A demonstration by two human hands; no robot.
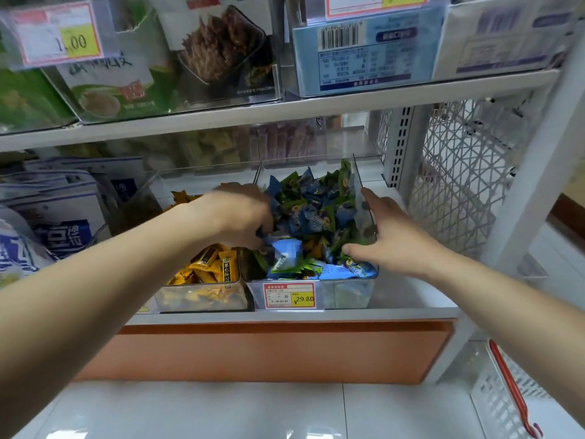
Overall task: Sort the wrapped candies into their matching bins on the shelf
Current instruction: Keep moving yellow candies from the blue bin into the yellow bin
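Shelving [285, 315] of white metal fills the view, with a white lattice side panel [459, 185] at its right end and boxed snacks [367, 55] in clear holders on the upper level. A white basket with a red handle [509, 388] sits low at the right edge.

On the lower level two clear plastic bins stand side by side, touching. The right bin [348, 296] is heaped with blue and green wrapped candies [310, 210]; the left bin [202, 301] holds yellow wrapped candies [212, 264].

The left hand [240, 213] reaches over the wall between the bins into the blue and green pile, its fingers curled downward among the wrappers; whether they pinch a candy I cannot tell. The right hand [392, 239] lies at the right bin's outer wall with its fingers spread, the thumb resting on the candies near the front corner and the index finger stretched along the wall.

A red-bordered price tag [289, 296] reading 29.80 is fixed to the right bin's front.
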